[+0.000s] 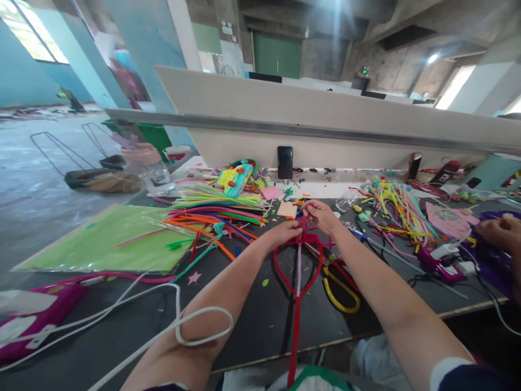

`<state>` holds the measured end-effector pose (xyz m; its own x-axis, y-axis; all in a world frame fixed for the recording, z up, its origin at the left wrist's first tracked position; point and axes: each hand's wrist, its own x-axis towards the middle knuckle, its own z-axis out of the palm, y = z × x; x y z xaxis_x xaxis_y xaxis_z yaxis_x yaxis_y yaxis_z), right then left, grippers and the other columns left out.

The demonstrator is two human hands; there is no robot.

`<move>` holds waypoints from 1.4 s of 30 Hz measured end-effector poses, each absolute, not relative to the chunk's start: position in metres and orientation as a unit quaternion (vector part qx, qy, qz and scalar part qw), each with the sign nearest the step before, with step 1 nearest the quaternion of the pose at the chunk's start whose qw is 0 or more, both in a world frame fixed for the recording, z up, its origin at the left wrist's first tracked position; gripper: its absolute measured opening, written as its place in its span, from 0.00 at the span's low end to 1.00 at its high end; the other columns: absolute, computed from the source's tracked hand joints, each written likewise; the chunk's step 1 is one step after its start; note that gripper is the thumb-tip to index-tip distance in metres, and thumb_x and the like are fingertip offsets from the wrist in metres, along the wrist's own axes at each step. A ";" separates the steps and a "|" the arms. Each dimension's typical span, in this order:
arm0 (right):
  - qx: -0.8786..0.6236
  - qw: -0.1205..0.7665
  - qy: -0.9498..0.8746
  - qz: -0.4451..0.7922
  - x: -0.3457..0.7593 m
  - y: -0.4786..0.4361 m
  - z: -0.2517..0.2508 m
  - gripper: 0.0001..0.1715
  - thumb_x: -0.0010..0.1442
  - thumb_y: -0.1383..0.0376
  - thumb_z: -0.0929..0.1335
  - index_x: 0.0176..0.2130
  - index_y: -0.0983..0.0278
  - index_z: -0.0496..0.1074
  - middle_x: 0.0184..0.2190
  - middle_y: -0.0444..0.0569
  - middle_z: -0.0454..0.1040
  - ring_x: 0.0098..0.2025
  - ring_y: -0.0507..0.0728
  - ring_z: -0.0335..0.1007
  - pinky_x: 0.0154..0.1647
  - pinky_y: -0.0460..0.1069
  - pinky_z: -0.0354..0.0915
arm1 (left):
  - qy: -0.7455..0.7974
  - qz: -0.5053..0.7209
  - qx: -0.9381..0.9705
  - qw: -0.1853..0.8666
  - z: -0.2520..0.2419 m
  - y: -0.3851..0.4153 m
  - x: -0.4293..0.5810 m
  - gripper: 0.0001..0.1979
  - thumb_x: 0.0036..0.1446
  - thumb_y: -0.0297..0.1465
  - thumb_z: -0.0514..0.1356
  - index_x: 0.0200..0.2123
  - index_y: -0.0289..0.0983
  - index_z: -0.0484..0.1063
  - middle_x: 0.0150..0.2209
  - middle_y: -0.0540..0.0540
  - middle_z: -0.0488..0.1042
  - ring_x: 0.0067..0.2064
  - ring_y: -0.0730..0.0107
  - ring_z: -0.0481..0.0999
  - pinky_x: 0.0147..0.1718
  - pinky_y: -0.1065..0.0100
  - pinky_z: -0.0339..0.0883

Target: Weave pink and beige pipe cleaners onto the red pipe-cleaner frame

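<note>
The fingers of both hands are drawn together in a pinch, a little right of and below the centre of the frame. Those of the left hand (pixel 287 232) grip the pink wire (pixel 302 229) from the left; those of the right hand (pixel 320 215) nip it slightly higher, the hands almost touching. The exact grip is too small to tell.

Below them, in the lower middle, the wire joins red loops (pixel 277 266) and a long red stem (pixel 296 331) running down past the table edge toward the lap.

The likeliest trouble, I judge, is at that pinch: a slack fingertip could let the thin wire spring loose, and too hard a twist could skew the loops. The stem, overhanging the edge, might bend if the body leans in. Yellow-handled scissors (pixel 348 308) lie near the right forearm, lower right of centre, so a careless elbow could knock them. At lower left, a white cord (pixel 138 352) crosses in front of the left forearm and could snag a sudden pull.
</note>
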<state>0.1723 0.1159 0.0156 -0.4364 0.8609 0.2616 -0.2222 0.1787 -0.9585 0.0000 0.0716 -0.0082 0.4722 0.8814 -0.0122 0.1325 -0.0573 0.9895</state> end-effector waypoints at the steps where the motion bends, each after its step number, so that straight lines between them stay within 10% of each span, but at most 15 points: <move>1: -0.260 0.464 -0.612 0.585 0.172 0.115 0.016 0.13 0.53 0.57 0.69 0.34 0.65 0.71 0.23 0.41 0.65 0.23 0.47 0.54 0.24 0.45 0.51 | 0.390 0.337 0.635 0.576 -0.009 0.071 0.000 0.15 0.50 0.38 0.62 0.34 0.32 0.71 0.26 0.49 0.71 0.30 0.71 0.68 0.34 0.68 0.62; 7: -0.260 0.468 -0.612 0.582 0.167 0.114 0.022 0.13 0.53 0.57 0.69 0.34 0.65 0.71 0.24 0.42 0.64 0.24 0.48 0.54 0.24 0.45 0.51 | 0.351 0.364 0.613 0.607 -0.012 0.071 -0.001 0.21 0.49 0.34 0.63 0.47 0.32 0.70 0.30 0.47 0.74 0.35 0.69 0.71 0.40 0.66 0.63; 16: -0.245 0.472 -0.597 0.601 0.169 0.115 0.018 0.12 0.54 0.58 0.69 0.35 0.64 0.72 0.24 0.42 0.64 0.24 0.48 0.54 0.25 0.44 0.52 | 0.333 0.330 0.636 0.613 -0.014 0.075 -0.007 0.14 0.49 0.38 0.64 0.32 0.32 0.70 0.28 0.48 0.72 0.31 0.73 0.68 0.35 0.70 0.61; 42: -0.353 0.485 -0.540 0.590 0.191 0.121 0.003 0.18 0.49 0.56 0.72 0.35 0.66 0.74 0.34 0.50 0.76 0.24 0.49 0.66 0.31 0.49 0.67 | 0.368 0.303 0.686 0.550 -0.013 0.072 -0.011 0.14 0.47 0.38 0.63 0.32 0.32 0.72 0.28 0.49 0.72 0.31 0.72 0.69 0.36 0.70 0.62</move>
<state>0.1910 0.1209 0.0027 -0.2791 0.9543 0.1068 -0.1916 0.0536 -0.9800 -0.0109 0.0722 -0.0134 0.5465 0.8374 0.0111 0.1711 -0.1246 0.9773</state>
